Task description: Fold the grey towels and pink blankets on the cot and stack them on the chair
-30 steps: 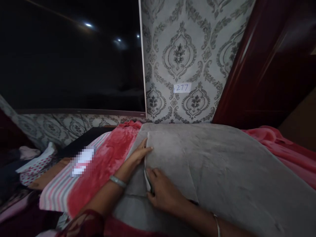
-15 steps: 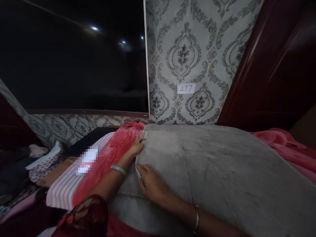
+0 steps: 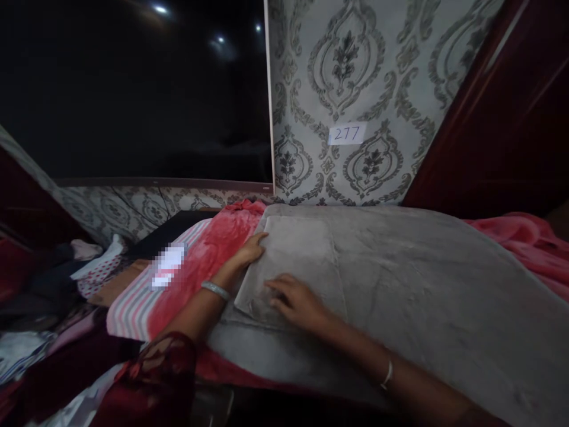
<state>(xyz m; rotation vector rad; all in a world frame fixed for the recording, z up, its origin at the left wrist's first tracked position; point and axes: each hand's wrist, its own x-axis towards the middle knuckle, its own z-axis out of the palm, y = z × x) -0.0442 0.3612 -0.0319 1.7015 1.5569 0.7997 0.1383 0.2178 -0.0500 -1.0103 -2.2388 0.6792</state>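
A grey plush blanket (image 3: 427, 308) lies spread out, with a folded flap (image 3: 297, 249) turned over along its left side. My left hand (image 3: 252, 249) is at the flap's left edge, its fingers stretched over the border and the palm down. My right hand (image 3: 296, 301) is over the lower part of the flap, fingers apart and slightly bent, a little blurred. Nothing shows in its grasp; whether the fingertips touch the fabric is hard to tell. The flap's near-left corner lies flat.
Left of the grey blanket are a red fleece (image 3: 224, 243) and a striped cloth (image 3: 128, 314). More red fleece (image 3: 524, 243) lies at the right. A large dark screen (image 3: 133, 101) and patterned wall (image 3: 347, 65) stand behind. Piled clothes (image 3: 40, 296) are at far left.
My right hand has let go of the flap's left edge and moved right across the flap. The near-left corner now lies flat. My left hand stays at the edge; the view tilted down.
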